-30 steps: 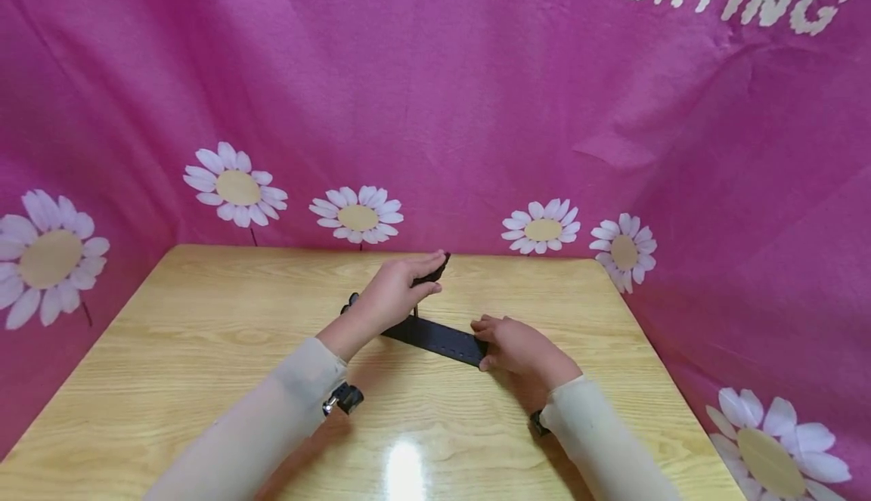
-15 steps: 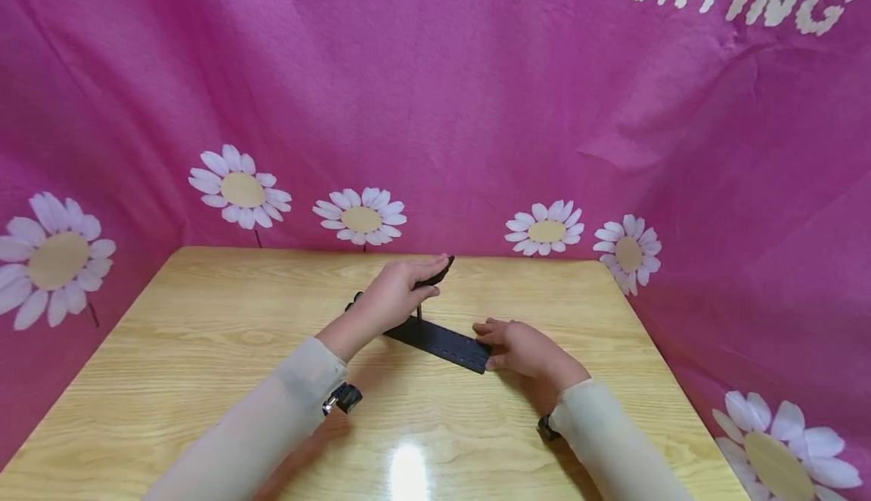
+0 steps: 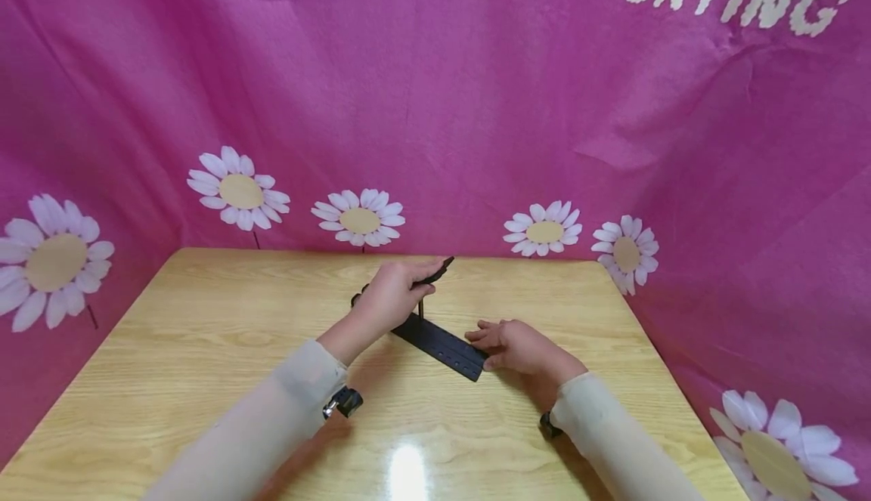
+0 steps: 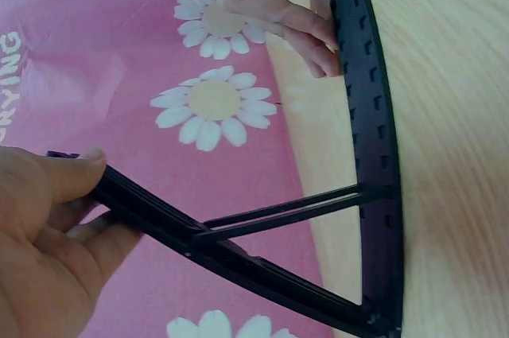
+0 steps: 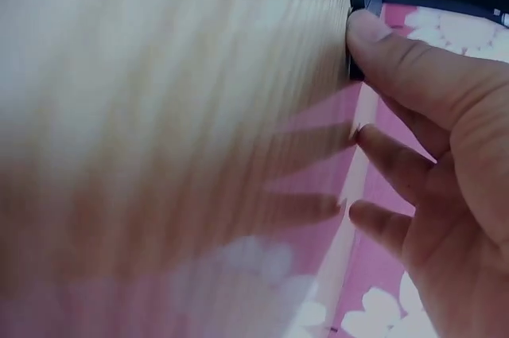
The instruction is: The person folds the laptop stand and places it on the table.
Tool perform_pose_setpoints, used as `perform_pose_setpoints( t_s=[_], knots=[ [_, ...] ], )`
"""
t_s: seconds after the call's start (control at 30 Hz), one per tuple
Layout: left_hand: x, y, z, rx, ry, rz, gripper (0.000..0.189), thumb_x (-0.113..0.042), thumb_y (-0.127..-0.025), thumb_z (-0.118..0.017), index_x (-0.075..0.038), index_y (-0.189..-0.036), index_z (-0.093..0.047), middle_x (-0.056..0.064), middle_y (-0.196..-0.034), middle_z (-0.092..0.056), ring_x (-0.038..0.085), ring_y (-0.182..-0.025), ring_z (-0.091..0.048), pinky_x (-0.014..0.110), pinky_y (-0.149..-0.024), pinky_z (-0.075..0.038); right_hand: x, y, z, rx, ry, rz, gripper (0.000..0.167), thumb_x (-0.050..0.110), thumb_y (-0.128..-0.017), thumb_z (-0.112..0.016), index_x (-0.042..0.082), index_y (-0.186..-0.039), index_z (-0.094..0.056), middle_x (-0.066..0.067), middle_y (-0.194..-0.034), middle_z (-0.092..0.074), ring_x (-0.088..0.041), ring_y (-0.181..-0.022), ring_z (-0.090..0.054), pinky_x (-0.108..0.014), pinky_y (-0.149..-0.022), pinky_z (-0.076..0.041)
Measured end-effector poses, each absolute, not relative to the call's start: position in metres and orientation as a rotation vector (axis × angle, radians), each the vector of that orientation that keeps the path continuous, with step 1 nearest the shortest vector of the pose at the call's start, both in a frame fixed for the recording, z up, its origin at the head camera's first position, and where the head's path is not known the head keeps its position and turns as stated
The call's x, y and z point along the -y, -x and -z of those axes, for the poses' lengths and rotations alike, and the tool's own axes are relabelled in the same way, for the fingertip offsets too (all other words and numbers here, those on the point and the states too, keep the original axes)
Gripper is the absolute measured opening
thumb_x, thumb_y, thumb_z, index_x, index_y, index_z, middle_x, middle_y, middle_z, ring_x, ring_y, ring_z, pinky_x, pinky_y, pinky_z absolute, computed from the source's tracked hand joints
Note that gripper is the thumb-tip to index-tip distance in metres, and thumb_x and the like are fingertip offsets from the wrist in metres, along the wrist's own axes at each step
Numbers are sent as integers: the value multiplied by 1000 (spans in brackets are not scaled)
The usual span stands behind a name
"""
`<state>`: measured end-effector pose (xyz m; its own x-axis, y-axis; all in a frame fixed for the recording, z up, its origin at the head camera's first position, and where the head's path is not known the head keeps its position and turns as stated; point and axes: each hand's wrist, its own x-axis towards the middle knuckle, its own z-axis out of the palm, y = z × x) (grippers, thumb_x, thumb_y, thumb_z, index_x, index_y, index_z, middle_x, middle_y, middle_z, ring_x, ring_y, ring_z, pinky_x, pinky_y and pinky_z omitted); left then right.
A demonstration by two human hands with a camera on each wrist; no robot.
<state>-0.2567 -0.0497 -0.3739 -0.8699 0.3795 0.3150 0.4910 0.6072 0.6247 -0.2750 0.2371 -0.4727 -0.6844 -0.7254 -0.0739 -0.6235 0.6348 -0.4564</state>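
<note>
A black folding stand (image 3: pixel 435 344) rests on the table, opened into a wedge. In the left wrist view it shows a long slotted base (image 4: pixel 372 115), a raised arm (image 4: pixel 238 265) and a thin strut (image 4: pixel 278 221) joining the two. My left hand (image 3: pixel 391 289) holds the raised arm near its upper end, thumb on one side and fingers on the other. My right hand (image 3: pixel 524 350) pinches the base's near right end. The right wrist view has that thumb (image 5: pixel 372 29) against the base's edge; the index fingertip is hidden, while other fingers are spread.
The wooden table (image 3: pixel 204 350) carries a bright light reflection near its front. A pink cloth (image 3: pixel 435 108) printed with daisies and lettering hangs around the table's back and sides. A black wrist device (image 3: pixel 343 401) sits under the left sleeve (image 3: pixel 265 410).
The stand's base has turned slightly, its near right end swinging toward me and its far end shifting right. Both hands have stayed almost in place on the stand.
</note>
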Motion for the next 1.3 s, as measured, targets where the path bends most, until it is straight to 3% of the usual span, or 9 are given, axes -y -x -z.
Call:
perform_pose_setpoints(
  t_s=[0.1, 0.27, 0.57, 0.83, 0.97, 1.3],
  knots=[
    [53, 258, 378, 2658, 721, 1167, 51, -7, -96, -71, -22, -143, -61, 4, -139, -64, 15, -112, -67, 31, -80, -56, -231, 268, 472, -2611, 1180, 547, 46, 14, -88, -79, 4, -132, -69, -5, -143, -63, -35, -145, -44, -69, -120, -22],
    [61, 262, 380, 2629, 735, 1250, 48, -5, -95, -71, -22, -140, -64, 4, -137, -66, 14, -105, -67, 30, -80, -54, -229, 270, 470, -2559, 1249, 536, 47, 12, -89, -79, 7, -134, -68, -2, -146, -60, -34, -149, -38, -70, -121, -13],
    [58, 259, 384, 2613, 695, 1231, 42, -4, -95, -71, -17, -135, -69, 8, -119, -75, 11, -85, -65, 24, -65, -48, -236, 275, 475, -2486, 1233, 659, 47, 9, -89, -78, 8, -135, -67, 1, -143, -62, -34, -149, -37, -66, -123, -16],
    [65, 264, 389, 2549, 693, 1348, 36, -4, -93, -73, -16, -127, -75, 5, -118, -76, 13, -103, -70, 30, -81, -58, -226, 269, 471, -2462, 1256, 652, 46, 11, -89, -78, 8, -134, -68, -1, -145, -61, -35, -150, -35, -67, -123, -13],
    [67, 267, 391, 2528, 721, 1381, 35, -4, -94, -73, -15, -126, -75, 5, -117, -76, 14, -105, -71, 35, -86, -60, -226, 274, 471, -2476, 1253, 658, 49, 11, -87, -79, 8, -134, -68, -1, -145, -61, -35, -150, -35, -66, -123, -12],
    [76, 273, 399, 2494, 743, 1571, 33, -2, -95, -71, -16, -124, -76, 5, -118, -76, 14, -105, -71, 33, -88, -60, -207, 268, 478, -2482, 1271, 650, 64, 26, -82, -84, 8, -140, -63, -1, -150, -56, -31, -151, -34, -63, -124, -14]
  ],
)
